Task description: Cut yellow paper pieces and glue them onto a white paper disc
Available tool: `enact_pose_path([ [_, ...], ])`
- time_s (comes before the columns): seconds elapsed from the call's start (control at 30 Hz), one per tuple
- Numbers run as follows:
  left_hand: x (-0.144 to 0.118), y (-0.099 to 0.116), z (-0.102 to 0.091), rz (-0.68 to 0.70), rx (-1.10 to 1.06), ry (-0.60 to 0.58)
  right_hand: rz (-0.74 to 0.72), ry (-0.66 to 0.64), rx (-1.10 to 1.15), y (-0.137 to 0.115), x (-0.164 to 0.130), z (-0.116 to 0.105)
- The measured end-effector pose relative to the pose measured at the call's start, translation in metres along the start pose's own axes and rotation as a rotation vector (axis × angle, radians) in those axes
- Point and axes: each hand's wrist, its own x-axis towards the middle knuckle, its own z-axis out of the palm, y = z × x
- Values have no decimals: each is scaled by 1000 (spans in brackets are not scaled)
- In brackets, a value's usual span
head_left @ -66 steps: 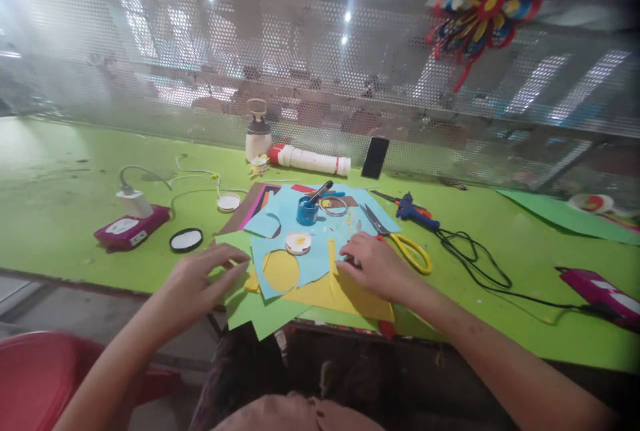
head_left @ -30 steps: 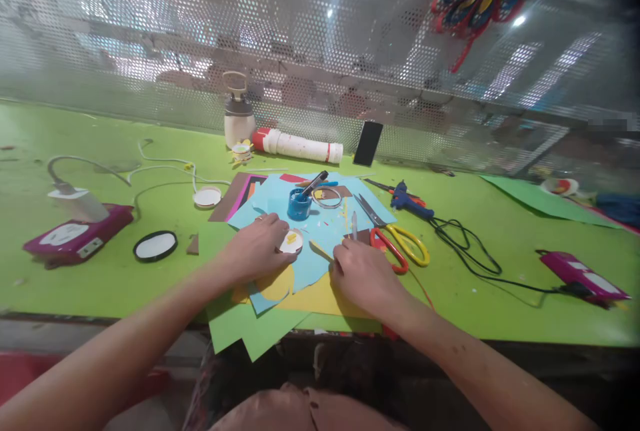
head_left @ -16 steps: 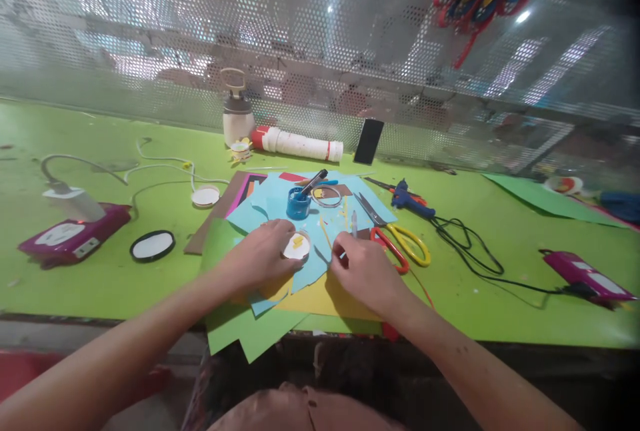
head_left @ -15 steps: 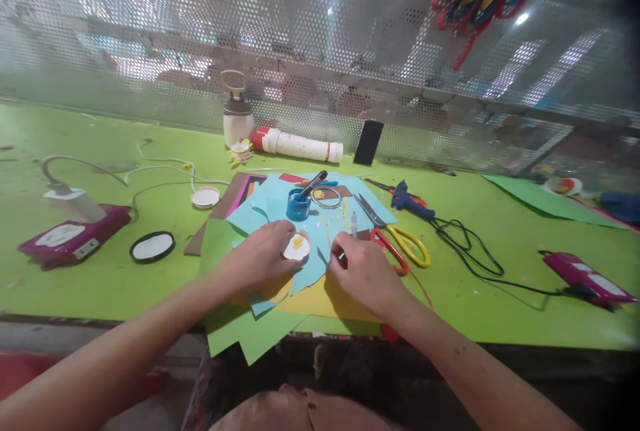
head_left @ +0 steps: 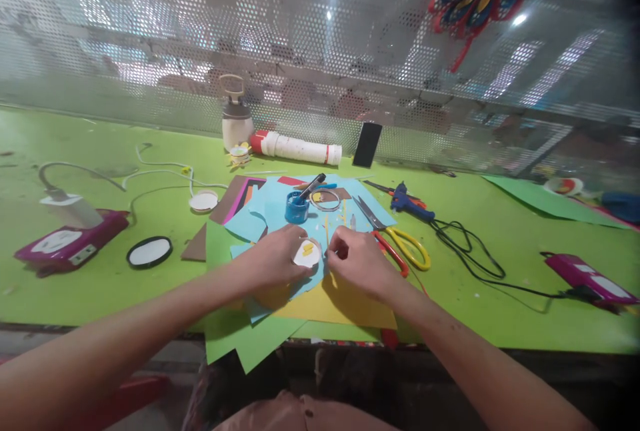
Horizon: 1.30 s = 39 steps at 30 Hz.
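My left hand is closed around the edge of a small white disc that has yellow pieces on its face. Just to its right, my right hand has thumb and forefinger pinched together; whatever may be between the tips is too small to make out. Under both hands lie blue paper sheets over a yellow sheet and a green sheet. Beyond them stands a blue jar with a dark-handled tool in it. Scissors with red and yellow handles lie beside my right hand.
A blue glue gun and its black cord are on the right, near a purple power strip. Another purple power strip and a black-rimmed disc sit left. At the back are a spray bottle, a white tube and a phone.
My left hand has moved slightly right with the white disc, which now appears more raised and tilted. My right hand has shifted a little left, so the two hands are closer together.
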Motion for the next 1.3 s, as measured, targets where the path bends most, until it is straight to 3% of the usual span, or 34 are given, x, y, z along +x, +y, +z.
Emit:
enact_pose_path([
  [0.13,5,1,-2,-1,14,-24,1,-44,51,3,3,0],
  [0.43,8,8,-30,-111,19,-134,47,-80,170,6,18,4],
  [0.67,28,9,-16,-88,-157,-109,93,-8,364,16,19,-1],
  [0.97,26,-1,-4,-171,-259,-81,136,-36,582,21,15,7],
  [1.3,25,-6,-1,-154,-287,-61,120,-48,699,21,9,8],
])
